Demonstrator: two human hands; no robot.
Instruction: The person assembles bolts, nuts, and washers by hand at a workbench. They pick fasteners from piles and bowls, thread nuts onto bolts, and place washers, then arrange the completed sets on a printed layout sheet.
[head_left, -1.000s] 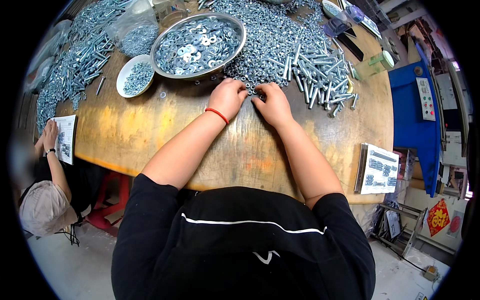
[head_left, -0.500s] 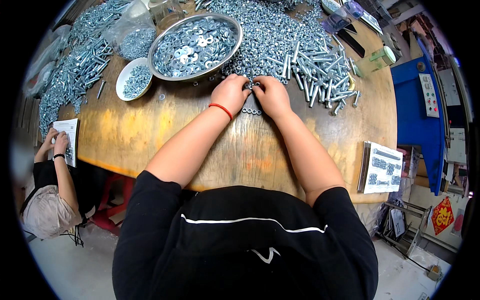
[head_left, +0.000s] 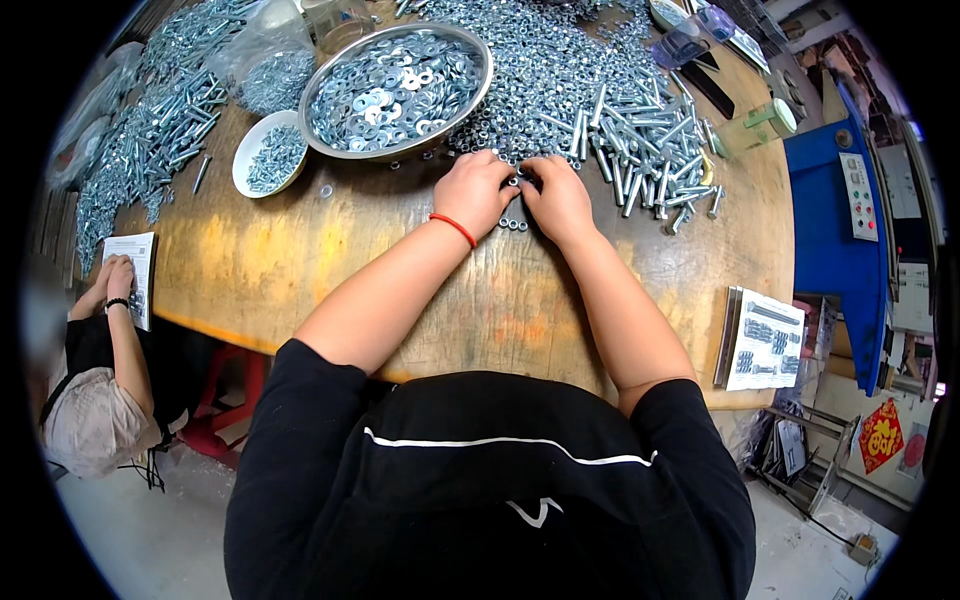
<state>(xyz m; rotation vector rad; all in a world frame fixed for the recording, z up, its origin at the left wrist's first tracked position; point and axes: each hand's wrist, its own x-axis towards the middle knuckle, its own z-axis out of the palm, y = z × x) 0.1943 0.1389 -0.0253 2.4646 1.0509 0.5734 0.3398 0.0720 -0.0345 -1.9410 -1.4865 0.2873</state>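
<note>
My left hand [head_left: 476, 192], with a red band at its wrist, rests at the near edge of a big pile of hex nuts [head_left: 560, 65]. Its fingers are closed toward the thumb at a small nut [head_left: 514, 182]. Close beside it, my right hand [head_left: 557, 198] has its fingertips bent in around the same spot; what they pinch is partly hidden. Just below the hands a short row of nuts [head_left: 513, 225] lies on the wooden table [head_left: 470, 310], its left end near my left hand.
Left of the hands stand a steel bowl [head_left: 478, 98] of washers and a white bowl [head_left: 291, 187] of small screws. Long bolts [head_left: 650, 150] are heaped at right, more bolts [head_left: 165, 125] at far left. A printed sheet [head_left: 768, 340] stands at the right edge. Another person's hands [head_left: 117, 278] are at far left.
My left hand has come slightly down and to the right, nearer the row, and fewer nuts of the row show. My right hand has shifted slightly right.
</note>
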